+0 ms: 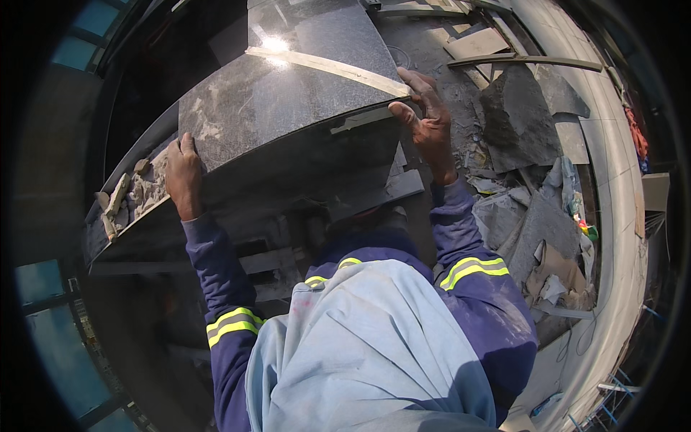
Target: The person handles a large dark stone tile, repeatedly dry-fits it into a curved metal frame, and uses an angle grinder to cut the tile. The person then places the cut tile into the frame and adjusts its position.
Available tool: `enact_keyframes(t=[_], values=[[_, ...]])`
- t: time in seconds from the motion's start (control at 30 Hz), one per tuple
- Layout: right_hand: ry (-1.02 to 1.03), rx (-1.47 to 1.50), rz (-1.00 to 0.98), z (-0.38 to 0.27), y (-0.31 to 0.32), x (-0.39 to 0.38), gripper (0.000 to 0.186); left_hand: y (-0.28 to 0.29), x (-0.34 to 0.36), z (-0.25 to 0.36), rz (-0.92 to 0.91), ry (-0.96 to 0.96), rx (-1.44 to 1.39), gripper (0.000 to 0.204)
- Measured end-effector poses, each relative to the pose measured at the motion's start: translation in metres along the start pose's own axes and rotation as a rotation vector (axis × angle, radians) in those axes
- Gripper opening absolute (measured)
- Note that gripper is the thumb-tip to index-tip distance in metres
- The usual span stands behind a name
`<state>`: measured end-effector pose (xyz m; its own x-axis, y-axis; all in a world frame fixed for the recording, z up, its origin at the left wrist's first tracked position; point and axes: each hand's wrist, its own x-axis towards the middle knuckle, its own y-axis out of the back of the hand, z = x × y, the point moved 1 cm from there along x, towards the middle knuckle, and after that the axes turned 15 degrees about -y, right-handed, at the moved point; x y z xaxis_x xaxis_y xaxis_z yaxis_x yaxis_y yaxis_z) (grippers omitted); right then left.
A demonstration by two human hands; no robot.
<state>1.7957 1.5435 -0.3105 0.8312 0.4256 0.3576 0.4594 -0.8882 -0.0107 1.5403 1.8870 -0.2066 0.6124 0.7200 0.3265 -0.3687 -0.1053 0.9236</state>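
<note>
A dark grey polished stone slab (237, 108) lies in front of me, with sun glare near its far side. Along its left edge, my left hand (185, 178) is closed, fingers over the top, beside a bed of mortar lumps and rubble (144, 189). My right hand (430, 129) grips the slab's right corner, thumb apart from the bent fingers. A pale strip (338, 70) runs across the stone and ends at that hand. The slab's underside is in shadow, so the hidden parts of my fingers cannot be seen.
Another polished stone surface (324, 29) continues beyond the strip. To the right lie a rough dark stone piece (520, 115), a long thin bar (529, 62), and crumpled sheets with debris (504, 216). A pale curved ledge (615, 194) borders the right side.
</note>
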Motion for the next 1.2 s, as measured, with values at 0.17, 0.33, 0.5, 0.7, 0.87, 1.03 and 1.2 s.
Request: enact_keyframes(t=[0.17,0.33,0.5,0.7,0.87,1.03,1.2], values=[[-0.107,0.22,0.018,0.025,-0.007,0.03,0.053,-0.019,0.027,0.003,0.019,-0.177,0.023,0.049],[-0.168,0.269,0.011,0.045,0.003,0.055,0.049,-0.037,0.051,0.017,-0.005,-0.029,-0.147,0.048],[-0.159,0.238,-0.013,0.059,0.011,0.076,0.052,-0.05,0.066,0.046,0.012,-0.011,-0.215,0.047],[-0.123,0.181,-0.078,0.069,0.036,0.086,0.056,-0.06,0.068,0.078,0.047,-0.016,-0.174,0.043],[-0.066,0.07,-0.245,0.055,0.077,0.093,0.043,-0.054,0.053,0.088,0.092,0.046,-0.188,0.043],[-0.137,0.105,-0.4,0.034,0.095,0.094,0.015,-0.044,0.038,0.074,0.112,0.025,-0.151,0.043],[-0.307,0.118,-0.63,0.002,0.099,0.094,0.008,-0.032,0.026,0.047,0.084,0.024,-0.07,0.05]])
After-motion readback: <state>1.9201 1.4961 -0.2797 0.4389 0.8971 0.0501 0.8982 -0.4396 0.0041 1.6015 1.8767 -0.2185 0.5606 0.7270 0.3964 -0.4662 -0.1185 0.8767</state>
